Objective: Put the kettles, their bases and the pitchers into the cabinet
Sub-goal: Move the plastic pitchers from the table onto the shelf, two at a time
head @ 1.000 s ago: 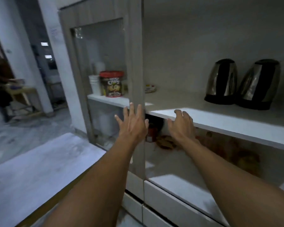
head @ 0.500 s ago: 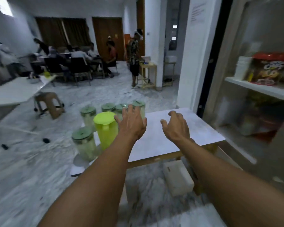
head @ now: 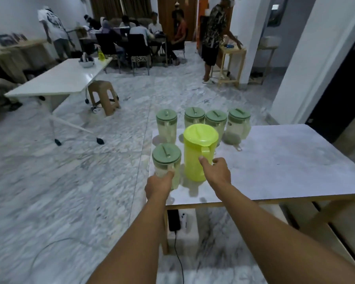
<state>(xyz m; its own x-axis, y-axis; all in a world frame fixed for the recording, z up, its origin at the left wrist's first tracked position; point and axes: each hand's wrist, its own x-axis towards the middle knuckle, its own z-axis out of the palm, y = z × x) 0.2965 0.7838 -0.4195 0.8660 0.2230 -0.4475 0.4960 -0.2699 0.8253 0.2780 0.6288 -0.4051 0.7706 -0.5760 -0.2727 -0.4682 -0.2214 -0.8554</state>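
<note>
While half a second ago both hands hung open above the table, my left hand (head: 159, 186) now wraps the handle of the near clear pitcher (head: 166, 165) with the green lid, and my right hand (head: 217, 171) closes on the handle of the lime pitcher (head: 199, 150) beside it. Both pitchers stand upright on the table (head: 285, 160); four more clear pitchers (head: 203, 121) wait behind. Judgement: a double pickup is under way, so six pitchers remain to shelve; the cabinet is out of view.

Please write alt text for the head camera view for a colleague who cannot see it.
A person's left hand grips a clear green-lidded pitcher and their right hand the lime pitcher handle; four more green-lidded pitchers stand behind on the white table.
</note>
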